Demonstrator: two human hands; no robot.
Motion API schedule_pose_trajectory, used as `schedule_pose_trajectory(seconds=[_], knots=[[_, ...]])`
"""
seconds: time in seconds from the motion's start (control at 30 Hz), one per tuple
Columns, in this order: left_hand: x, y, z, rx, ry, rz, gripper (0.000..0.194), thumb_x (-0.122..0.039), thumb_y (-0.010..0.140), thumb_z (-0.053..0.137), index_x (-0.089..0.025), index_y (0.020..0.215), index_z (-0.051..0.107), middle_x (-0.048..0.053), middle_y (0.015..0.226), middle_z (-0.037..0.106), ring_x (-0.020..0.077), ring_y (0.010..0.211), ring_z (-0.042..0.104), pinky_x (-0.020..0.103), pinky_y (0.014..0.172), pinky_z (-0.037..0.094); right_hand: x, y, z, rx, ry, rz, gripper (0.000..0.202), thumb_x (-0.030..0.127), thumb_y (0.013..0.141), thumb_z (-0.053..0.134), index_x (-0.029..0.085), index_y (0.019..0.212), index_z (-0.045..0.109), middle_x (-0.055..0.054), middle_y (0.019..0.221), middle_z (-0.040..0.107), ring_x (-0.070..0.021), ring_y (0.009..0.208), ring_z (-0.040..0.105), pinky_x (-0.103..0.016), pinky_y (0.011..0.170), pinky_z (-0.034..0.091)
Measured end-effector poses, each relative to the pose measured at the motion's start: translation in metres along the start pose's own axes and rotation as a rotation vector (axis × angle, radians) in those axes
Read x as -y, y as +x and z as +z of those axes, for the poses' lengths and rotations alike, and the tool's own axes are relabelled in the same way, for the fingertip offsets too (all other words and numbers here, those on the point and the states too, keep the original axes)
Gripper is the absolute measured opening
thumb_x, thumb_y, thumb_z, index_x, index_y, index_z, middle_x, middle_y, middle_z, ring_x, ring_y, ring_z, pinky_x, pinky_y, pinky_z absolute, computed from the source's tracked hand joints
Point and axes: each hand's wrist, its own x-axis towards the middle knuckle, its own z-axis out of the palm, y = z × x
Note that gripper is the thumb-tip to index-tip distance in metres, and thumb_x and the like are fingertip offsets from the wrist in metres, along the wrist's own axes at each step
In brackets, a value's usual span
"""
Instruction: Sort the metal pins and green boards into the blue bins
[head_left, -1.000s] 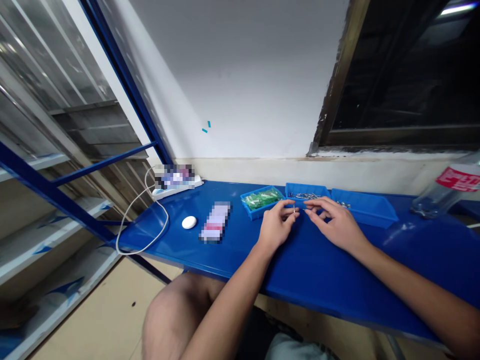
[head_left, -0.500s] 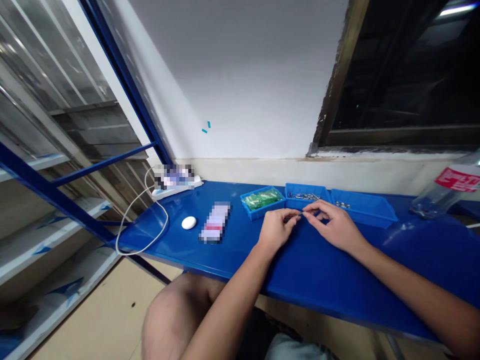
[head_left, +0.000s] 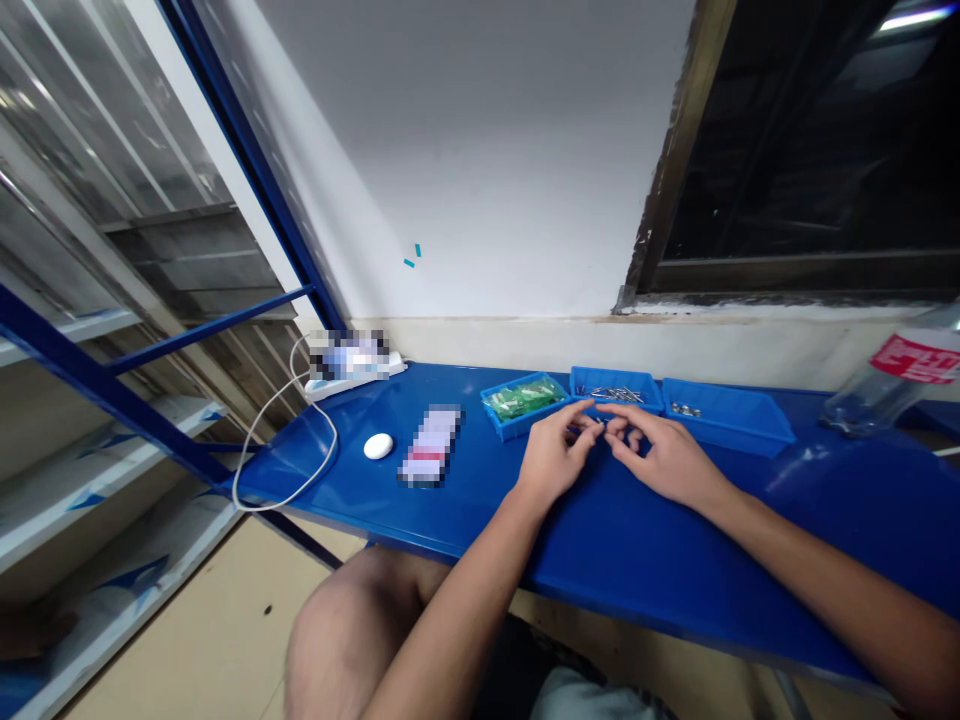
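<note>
My left hand (head_left: 553, 452) is over the blue table, its thumb and fingers pinched on a small thin metal piece that barely shows at the fingertips. Facing it, my right hand (head_left: 667, 455) has its index finger raised away from the thumb, the other fingers curled, and nothing visible between them. The fingertips of both hands nearly meet. Just beyond them is a blue bin (head_left: 651, 382) of thin, screw-like metal pieces (head_left: 611, 394). To its left, another bin (head_left: 512, 430) contains green and white pieces (head_left: 525, 397). A longer bin (head_left: 742, 425) at the right holds a few small metal parts (head_left: 685, 410).
A blurred-out flat phone-like item (head_left: 431, 445) and a white round object (head_left: 378, 446) lie on the table (head_left: 480, 510) at left. Behind them is a white power strip (head_left: 360, 374) with a looping cable (head_left: 238, 478). A clear bottle (head_left: 862, 405) leans at far right.
My right thumb and index finger have spread apart, and the index finger has lifted toward the left hand's fingertips. The left index finger has risen slightly. The bins have not moved.
</note>
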Motion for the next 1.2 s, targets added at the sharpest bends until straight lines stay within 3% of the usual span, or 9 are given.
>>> schedule_pose_trajectory(seconds=[0.1, 0.27, 0.47, 0.6, 0.73, 0.93, 1.2], knots=[[-0.004, -0.001, 0.0, -0.009, -0.071, -0.047, 0.051, -0.035, 0.102, 0.063, -0.021, 0.15, 0.054, 0.006, 0.104, 0.08, 0.0198, 0.093, 0.076, 0.031, 0.083, 0.062, 0.003, -0.001, -0.001, 0.011, 0.001, 0.02, 0.039, 0.028, 0.097, 0.056, 0.027, 0.135, 0.066, -0.005, 0.1, 0.077, -0.019, 0.069, 0.067, -0.035, 0.068, 0.058], [-0.006, -0.003, 0.0, 0.035, -0.101, -0.161, 0.062, -0.05, 0.103, 0.06, -0.02, 0.155, 0.049, 0.005, 0.092, 0.082, 0.0194, 0.076, 0.077, 0.032, 0.078, 0.063, -0.001, -0.002, -0.001, -0.068, 0.1, 0.118, 0.025, 0.036, 0.1, 0.06, 0.026, 0.12, 0.069, -0.006, 0.111, 0.08, -0.0264, 0.098, 0.078, -0.039, 0.083, 0.063], [-0.002, -0.001, 0.003, 0.027, -0.203, -0.169, 0.072, -0.041, 0.093, 0.076, -0.019, 0.156, 0.049, 0.008, 0.109, 0.083, 0.0258, 0.097, 0.079, 0.04, 0.092, 0.063, -0.003, 0.001, 0.001, -0.075, 0.095, -0.051, 0.015, 0.034, 0.099, 0.063, 0.026, 0.105, 0.074, -0.008, 0.122, 0.076, -0.0288, 0.112, 0.072, -0.047, 0.099, 0.058], [0.003, 0.001, 0.004, 0.003, -0.24, -0.173, 0.073, -0.025, 0.092, 0.077, -0.02, 0.158, 0.046, 0.007, 0.11, 0.083, 0.0243, 0.099, 0.08, 0.041, 0.095, 0.063, -0.001, 0.002, 0.002, -0.08, 0.077, -0.075, 0.017, 0.036, 0.098, 0.064, 0.026, 0.105, 0.076, -0.01, 0.114, 0.073, -0.026, 0.093, 0.07, -0.043, 0.081, 0.061], [0.004, 0.0, 0.003, -0.022, -0.19, -0.139, 0.069, -0.017, 0.091, 0.074, -0.021, 0.156, 0.048, 0.005, 0.105, 0.083, 0.0217, 0.096, 0.08, 0.037, 0.093, 0.064, 0.001, 0.003, 0.001, -0.037, 0.097, -0.072, 0.02, 0.039, 0.099, 0.063, 0.027, 0.111, 0.075, -0.009, 0.114, 0.071, -0.0239, 0.085, 0.068, -0.043, 0.08, 0.06], [0.008, -0.002, 0.002, 0.029, 0.004, -0.067, 0.07, -0.014, 0.088, 0.074, -0.023, 0.153, 0.05, 0.002, 0.099, 0.083, 0.0189, 0.087, 0.079, 0.033, 0.088, 0.064, 0.001, 0.004, -0.001, 0.035, 0.145, -0.005, 0.02, 0.04, 0.099, 0.061, 0.025, 0.094, 0.072, -0.008, 0.095, 0.071, -0.0233, 0.079, 0.065, -0.039, 0.071, 0.057], [0.005, -0.004, 0.005, 0.154, 0.18, 0.06, 0.068, -0.02, 0.091, 0.071, -0.023, 0.154, 0.047, 0.002, 0.1, 0.081, 0.0192, 0.088, 0.077, 0.031, 0.087, 0.061, 0.0, 0.003, -0.005, 0.067, 0.072, 0.018, 0.01, 0.026, 0.093, 0.058, 0.024, 0.084, 0.061, -0.003, 0.086, 0.064, -0.0189, 0.07, 0.058, -0.033, 0.065, 0.049]])
